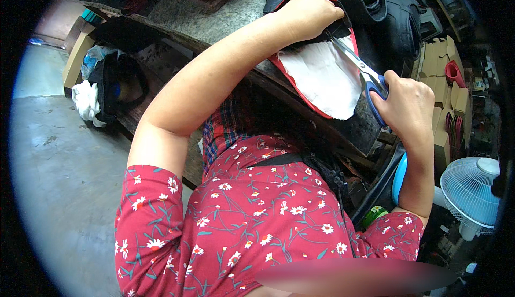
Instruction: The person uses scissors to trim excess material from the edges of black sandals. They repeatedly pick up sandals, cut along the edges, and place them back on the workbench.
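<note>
My left hand is closed, its fingers pinched on the black part of a sewn piece that looks like a shoe upper. White lining faces up on this piece, with red along its borders and a rough lower edge. In my right hand are scissors with blue handles, my fingers around the loops. Their blades point up and left, lying over the right side of the lining near the red border. The blade tips end just below my left hand, by the black part.
The piece lies at the edge of a worn grey worktable. Black rolled material sits beyond it. Cardboard boxes and a fan stand at right. A black bag with white cloth is at left.
</note>
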